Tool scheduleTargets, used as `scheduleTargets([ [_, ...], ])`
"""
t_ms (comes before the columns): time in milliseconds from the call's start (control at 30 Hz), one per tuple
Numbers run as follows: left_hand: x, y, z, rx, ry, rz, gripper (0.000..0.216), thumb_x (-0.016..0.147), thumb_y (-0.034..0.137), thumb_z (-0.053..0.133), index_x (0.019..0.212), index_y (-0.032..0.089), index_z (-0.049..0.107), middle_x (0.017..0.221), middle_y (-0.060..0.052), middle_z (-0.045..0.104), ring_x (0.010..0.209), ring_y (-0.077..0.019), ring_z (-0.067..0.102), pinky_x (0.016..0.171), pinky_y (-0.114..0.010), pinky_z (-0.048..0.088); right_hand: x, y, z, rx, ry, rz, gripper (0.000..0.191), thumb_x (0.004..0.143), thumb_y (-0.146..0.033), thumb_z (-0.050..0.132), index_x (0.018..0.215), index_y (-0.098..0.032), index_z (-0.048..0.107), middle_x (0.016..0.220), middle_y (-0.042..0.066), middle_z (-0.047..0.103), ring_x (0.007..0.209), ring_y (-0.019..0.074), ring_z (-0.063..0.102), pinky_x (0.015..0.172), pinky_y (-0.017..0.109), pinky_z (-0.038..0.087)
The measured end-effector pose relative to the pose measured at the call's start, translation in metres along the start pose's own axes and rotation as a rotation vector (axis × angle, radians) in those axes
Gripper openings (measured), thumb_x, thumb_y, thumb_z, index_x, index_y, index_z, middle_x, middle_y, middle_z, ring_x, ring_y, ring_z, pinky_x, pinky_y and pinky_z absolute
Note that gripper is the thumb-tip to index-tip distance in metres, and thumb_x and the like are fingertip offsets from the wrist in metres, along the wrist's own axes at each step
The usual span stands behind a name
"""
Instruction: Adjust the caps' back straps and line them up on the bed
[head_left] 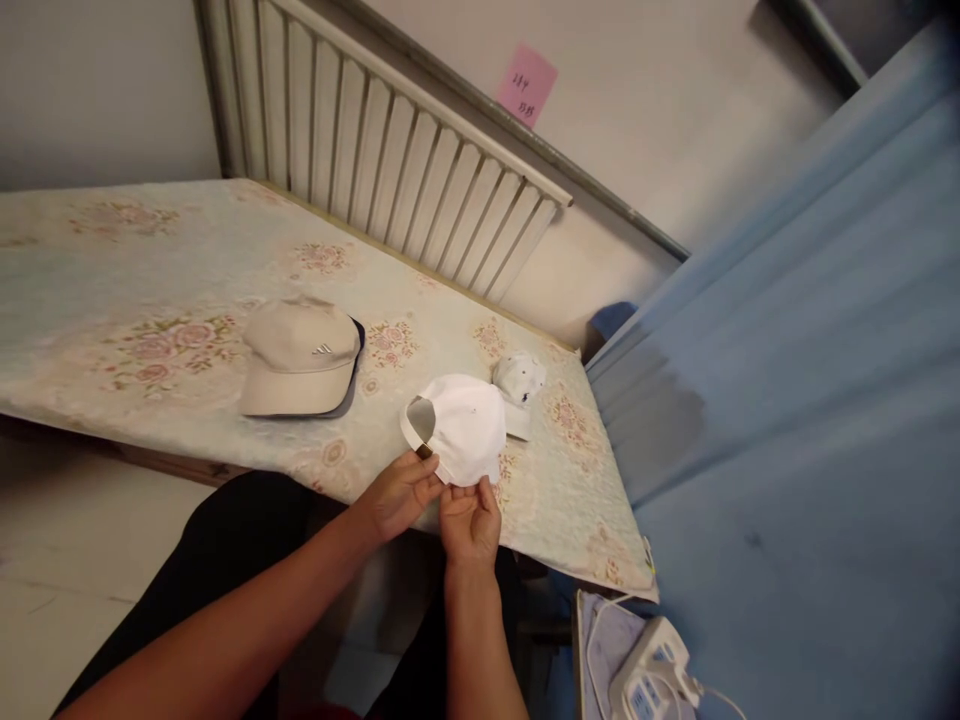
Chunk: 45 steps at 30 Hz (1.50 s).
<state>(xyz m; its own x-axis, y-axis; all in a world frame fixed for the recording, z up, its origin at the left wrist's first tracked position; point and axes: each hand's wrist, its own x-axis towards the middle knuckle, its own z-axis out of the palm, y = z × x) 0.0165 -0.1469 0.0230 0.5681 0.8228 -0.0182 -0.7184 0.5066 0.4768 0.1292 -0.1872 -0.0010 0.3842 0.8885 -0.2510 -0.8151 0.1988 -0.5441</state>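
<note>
A white baseball cap (469,425) is held up over the near edge of the bed, its back strap and dark buckle facing left. My left hand (406,492) pinches the cap's lower edge close to the buckle. My right hand (471,518) grips the same cap from below, fingers curled under its rim by the brim side. Just behind it, partly covered, lies another white cap (519,380) with a small dark logo. Farther left, a beige cap (300,345) with a small stripe logo rests on top of a dark cap (352,388), of which only the edge shows.
A floral bed cover (187,270) spreads under the caps. Along the back runs a white radiator (405,150), with a pink note (527,85) on the wall above. A blue curtain (810,400) hangs at right. A white power strip (649,675) with cords sits at the lower right.
</note>
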Motion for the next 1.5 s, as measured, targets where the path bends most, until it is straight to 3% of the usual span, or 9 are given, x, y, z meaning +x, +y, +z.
scheduleTargets([
  [267,-0.020,-0.014,0.025,0.214,0.047,0.006,0.025,0.078,0.019,0.073,0.102,0.014,0.068,0.098,-0.010,0.074,0.091,-0.0213,0.068,0.085,-0.031,0.049,-0.030,-0.003,-0.008,0.000,-0.041,0.052,0.022,0.086,-0.037,0.058,0.099,-0.022,0.067,0.104,0.004,0.074,0.108,0.0146,0.065,0.104,0.037,0.045],
  [533,-0.025,-0.022,0.026,0.134,0.026,0.002,0.022,0.073,0.015,0.077,0.093,0.010,0.070,0.086,-0.010,0.074,0.076,-0.0190,0.068,0.075,-0.029,0.050,-0.033,-0.007,-0.018,-0.069,0.032,-0.016,0.014,0.084,-0.025,0.061,0.096,-0.022,0.067,0.103,0.003,0.075,0.104,0.0142,0.067,0.098,0.036,0.048],
  [800,-0.030,-0.018,0.025,0.127,0.033,-0.006,0.023,0.075,0.015,0.075,0.098,0.012,0.071,0.090,-0.008,0.074,0.081,-0.0184,0.069,0.078,-0.029,0.051,-0.042,-0.016,-0.006,0.034,0.054,0.048,0.018,0.085,-0.016,0.058,0.100,-0.021,0.067,0.100,0.001,0.076,0.099,0.0119,0.069,0.099,0.034,0.048],
  [1033,-0.035,-0.014,0.033,0.095,0.021,-0.001,0.024,0.077,0.012,0.072,0.101,0.012,0.070,0.093,-0.009,0.073,0.087,-0.0194,0.068,0.086,-0.031,0.050,-0.046,-0.020,-0.006,-0.038,0.063,0.026,0.017,0.084,-0.019,0.061,0.099,-0.020,0.066,0.101,0.003,0.075,0.098,0.0143,0.069,0.095,0.036,0.052],
  [1267,-0.031,-0.001,0.038,-0.160,0.036,-0.057,0.030,0.087,0.015,0.058,0.117,0.014,0.062,0.114,-0.011,0.070,0.112,-0.0194,0.063,0.101,-0.033,0.046,-0.046,-0.026,-0.011,-0.024,0.145,-0.012,0.011,0.085,-0.017,0.061,0.095,-0.020,0.065,0.094,0.002,0.076,0.083,0.0129,0.071,0.078,0.031,0.057],
  [1500,-0.025,0.008,0.036,-0.299,0.041,-0.081,0.030,0.094,0.029,0.051,0.116,0.010,0.059,0.114,-0.015,0.070,0.113,-0.0236,0.064,0.102,-0.039,0.049,-0.044,-0.035,-0.015,0.054,0.155,-0.004,0.014,0.084,-0.011,0.059,0.092,-0.021,0.066,0.088,-0.002,0.077,0.072,0.0111,0.069,0.063,0.025,0.054],
])
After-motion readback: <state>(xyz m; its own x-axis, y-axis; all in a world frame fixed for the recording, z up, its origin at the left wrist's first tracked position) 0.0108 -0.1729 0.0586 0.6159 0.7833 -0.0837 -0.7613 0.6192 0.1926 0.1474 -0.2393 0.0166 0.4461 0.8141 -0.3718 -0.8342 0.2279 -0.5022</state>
